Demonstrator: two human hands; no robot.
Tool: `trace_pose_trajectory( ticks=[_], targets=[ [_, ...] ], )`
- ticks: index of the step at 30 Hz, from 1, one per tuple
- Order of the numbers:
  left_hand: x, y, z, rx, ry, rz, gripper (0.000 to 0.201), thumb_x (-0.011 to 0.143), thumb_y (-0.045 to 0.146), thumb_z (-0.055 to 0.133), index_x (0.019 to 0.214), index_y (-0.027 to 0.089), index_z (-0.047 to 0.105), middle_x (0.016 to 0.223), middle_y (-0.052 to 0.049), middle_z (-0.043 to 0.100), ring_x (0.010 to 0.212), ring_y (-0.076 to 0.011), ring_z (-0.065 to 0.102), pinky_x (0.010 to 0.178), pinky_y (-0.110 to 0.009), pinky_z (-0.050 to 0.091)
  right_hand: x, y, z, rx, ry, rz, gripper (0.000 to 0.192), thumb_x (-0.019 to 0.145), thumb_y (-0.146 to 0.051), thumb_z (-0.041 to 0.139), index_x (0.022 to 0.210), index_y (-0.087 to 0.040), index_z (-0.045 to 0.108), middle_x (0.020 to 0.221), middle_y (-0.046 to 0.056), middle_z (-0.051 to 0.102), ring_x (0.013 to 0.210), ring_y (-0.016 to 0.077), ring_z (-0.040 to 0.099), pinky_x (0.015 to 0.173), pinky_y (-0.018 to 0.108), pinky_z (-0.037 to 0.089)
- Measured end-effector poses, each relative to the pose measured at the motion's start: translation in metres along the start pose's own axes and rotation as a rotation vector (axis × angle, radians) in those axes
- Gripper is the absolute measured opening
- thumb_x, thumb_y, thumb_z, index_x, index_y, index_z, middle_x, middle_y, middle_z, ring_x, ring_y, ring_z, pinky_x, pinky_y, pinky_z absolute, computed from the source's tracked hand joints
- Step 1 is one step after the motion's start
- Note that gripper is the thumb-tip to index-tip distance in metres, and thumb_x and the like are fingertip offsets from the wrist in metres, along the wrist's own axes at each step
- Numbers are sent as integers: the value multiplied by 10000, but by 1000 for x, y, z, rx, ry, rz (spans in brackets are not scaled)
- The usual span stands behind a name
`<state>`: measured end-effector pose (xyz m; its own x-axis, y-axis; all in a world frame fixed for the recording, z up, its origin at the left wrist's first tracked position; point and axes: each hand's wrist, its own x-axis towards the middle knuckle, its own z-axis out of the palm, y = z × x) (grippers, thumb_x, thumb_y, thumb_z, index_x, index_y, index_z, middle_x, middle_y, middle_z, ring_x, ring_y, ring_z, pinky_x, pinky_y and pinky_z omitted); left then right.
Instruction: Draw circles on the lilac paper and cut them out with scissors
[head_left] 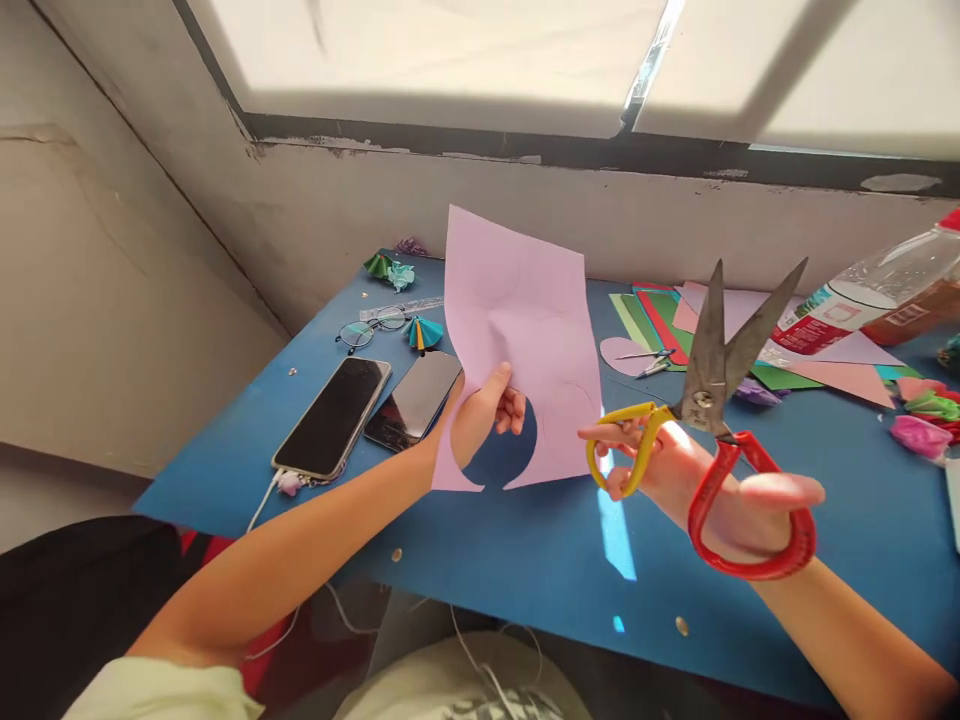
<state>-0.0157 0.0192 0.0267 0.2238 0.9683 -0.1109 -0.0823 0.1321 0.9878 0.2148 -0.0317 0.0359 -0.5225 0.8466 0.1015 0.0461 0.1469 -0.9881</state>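
Right hand [705,490] grips open scissors [720,380] beside pink paper [517,340] pinched by left hand [480,410].

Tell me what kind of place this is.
Probably a home or classroom craft table by a window. The left hand holds pink paper with a round cutout, the right hand holds open scissors, and coloured paper sheets lie on the blue table.

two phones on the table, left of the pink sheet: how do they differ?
The left phone looks larger and has a white cable plugged into its near end; the right phone looks smaller, with no cable visible. The left phone lies fully in view; the right phone's edge is hidden behind the pink sheet held by the left hand. Both lie flat, screens dark.
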Motion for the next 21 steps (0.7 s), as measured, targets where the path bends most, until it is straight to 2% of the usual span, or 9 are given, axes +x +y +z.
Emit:
trace_pose_trajectory(
  ticks=[2, 4, 8, 10, 13, 16, 19, 21],
  targets=[
    [-2, 2, 3, 7, 16, 26, 513, 922, 489, 390, 543, 169, 522, 486, -10, 510, 425, -81, 431, 452, -219, 334, -5, 9, -3, 160, -118, -56, 737, 738, -811, 401, 1233, -272, 490, 1218, 143, 500, 1158, 285, 476, 826, 423, 447],
    [-4, 3, 5, 5, 17, 49, 485, 918, 478, 411, 570, 162, 529, 510, -8, 519, 440, -80, 447, 463, -217, 349, -6, 16, -2, 212, -220, -53, 753, 728, -794, 475, 1269, -271, 478, 1200, 135, 496, 1133, 272, 489, 867, 420, 424],
    [-4, 2, 8, -19, -2, 79, 462, 901, 483, 476, 588, 152, 552, 541, -9, 535, 449, -75, 463, 468, -217, 363, -1, 15, 8, 340, -201, 56, 740, 759, -822, 363, 1141, -215, 545, 1033, 115, 527, 869, 208, 511, 797, 369, 444],
    [-3, 1, 9, -36, -3, 105, 462, 887, 491, 505, 576, 153, 556, 544, -7, 531, 456, -78, 477, 462, -219, 362, 0, 12, 13, 427, -216, 81, 800, 734, -861, 308, 1081, -186, 564, 953, 98, 519, 801, 192, 498, 771, 351, 452],
    [-3, 2, 10, -62, -1, 144, 474, 876, 507, 506, 561, 158, 564, 532, -16, 528, 474, -97, 496, 474, -235, 383, -2, 12, 16, 489, -277, 116, 886, 660, -923, 262, 1042, -182, 561, 932, 92, 510, 797, 202, 509, 760, 348, 458],
    [-6, 6, 9, -81, 7, 178, 459, 883, 511, 492, 598, 163, 582, 567, -34, 564, 514, -122, 534, 504, -251, 417, -4, 15, 17, 424, -297, 203, 892, 644, -940, 208, 984, -189, 546, 948, 108, 525, 782, 209, 509, 761, 358, 454],
    [-9, 5, 6, -82, 23, 192, 459, 898, 517, 466, 635, 169, 607, 605, -47, 601, 559, -146, 577, 536, -267, 453, -3, 18, 20, 343, -306, 295, 870, 604, -956, 284, 941, -195, 539, 949, 114, 548, 776, 216, 522, 758, 368, 448],
    [-8, 2, 2, -24, 92, 205, 466, 897, 535, 457, 644, 178, 617, 620, -52, 620, 603, -171, 606, 588, -290, 493, -1, 17, 24, 325, -286, 351, 876, 552, -967, 347, 922, -196, 538, 946, 115, 563, 760, 212, 535, 745, 370, 447]
  ],
)
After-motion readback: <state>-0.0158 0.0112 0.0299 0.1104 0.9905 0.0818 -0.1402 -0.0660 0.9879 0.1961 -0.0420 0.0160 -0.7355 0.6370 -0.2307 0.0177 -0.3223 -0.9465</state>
